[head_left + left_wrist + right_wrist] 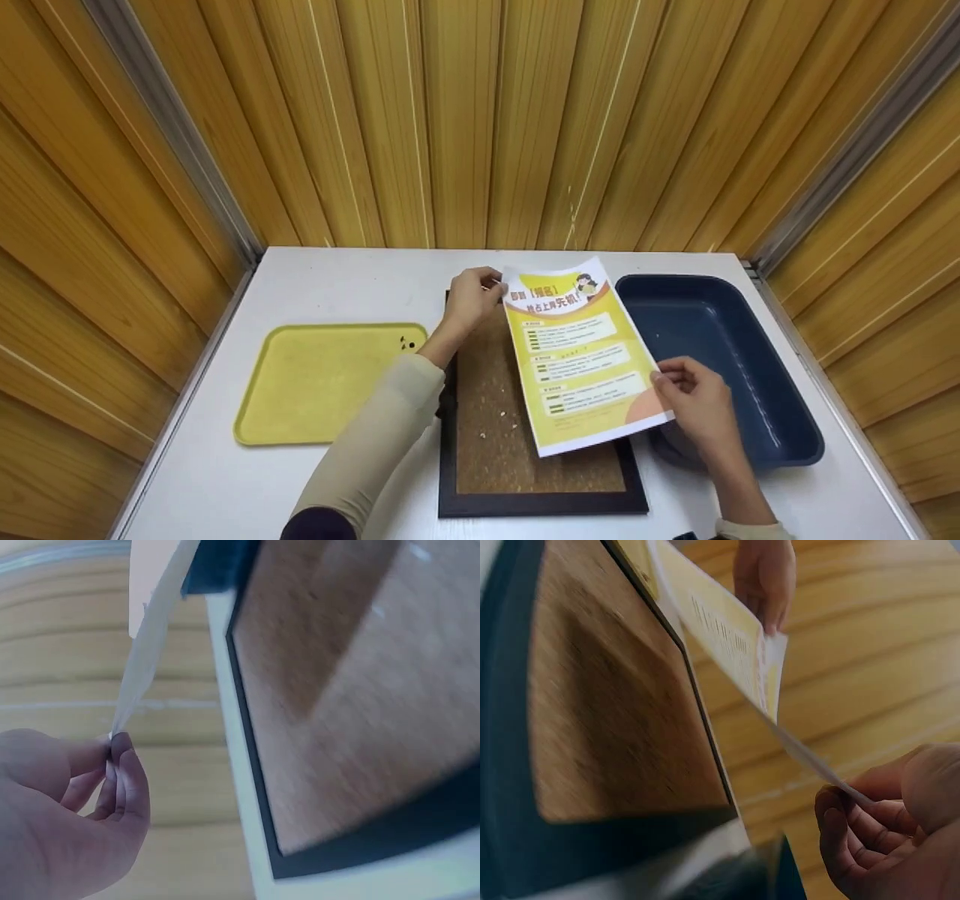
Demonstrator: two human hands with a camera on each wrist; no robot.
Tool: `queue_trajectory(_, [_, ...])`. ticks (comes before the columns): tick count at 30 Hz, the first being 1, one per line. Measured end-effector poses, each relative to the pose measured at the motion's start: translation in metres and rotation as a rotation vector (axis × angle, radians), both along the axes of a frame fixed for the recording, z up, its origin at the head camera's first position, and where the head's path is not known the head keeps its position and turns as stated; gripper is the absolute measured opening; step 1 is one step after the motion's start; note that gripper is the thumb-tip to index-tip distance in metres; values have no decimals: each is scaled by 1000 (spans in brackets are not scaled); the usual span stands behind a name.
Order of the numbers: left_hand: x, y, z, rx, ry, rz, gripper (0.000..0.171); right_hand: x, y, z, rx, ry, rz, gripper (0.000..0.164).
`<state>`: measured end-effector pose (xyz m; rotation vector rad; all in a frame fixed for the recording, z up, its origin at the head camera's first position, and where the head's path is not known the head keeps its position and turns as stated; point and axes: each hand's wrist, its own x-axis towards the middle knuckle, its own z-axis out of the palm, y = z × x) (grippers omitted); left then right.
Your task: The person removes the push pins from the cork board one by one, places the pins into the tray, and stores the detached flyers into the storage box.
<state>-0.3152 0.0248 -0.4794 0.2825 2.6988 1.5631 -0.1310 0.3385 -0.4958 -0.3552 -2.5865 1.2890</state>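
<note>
A printed yellow-and-white sheet of paper [577, 360] hangs tilted above a cork board with a dark frame [480, 457]. My left hand [474, 298] pinches its upper left corner between thumb and fingertips, as the left wrist view also shows on the hand [82, 802]. Near the lower right corner, my right hand [697, 401] pinches the sheet's right edge. In the right wrist view the paper [727, 637] stretches between both hands, apart from the cork surface [615, 705]. The sheet hides the board's upper right part.
A yellow tray [322, 390] lies left of the board, partly behind my left forearm. On the right stands a deep blue basin [750, 375], close to my right hand. Small pale bits [503, 414] dot the cork. Wood-patterned walls [465, 127] enclose the white table [187, 465].
</note>
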Motion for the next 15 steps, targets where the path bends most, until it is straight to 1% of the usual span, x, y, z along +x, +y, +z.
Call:
queue_trajectory(2, [1, 12, 5, 31, -2, -5, 21, -4, 18, 6, -18, -20, 5, 19])
queue_trajectory(4, [2, 24, 10, 55, 5, -11, 22, -7, 36, 11, -20, -61, 28, 24])
queue_trajectory(7, [2, 45, 16, 77, 48, -21, 23, -10, 60, 17, -15, -115, 60, 31])
queue_trajectory(11, [1, 73, 22, 89, 104, -22, 23, -13, 88, 21, 2, -129, 65, 35])
queue_trajectory(15, [0, 103, 25, 128, 113, -16, 21, -12, 120, 23, 1, -151, 52, 38])
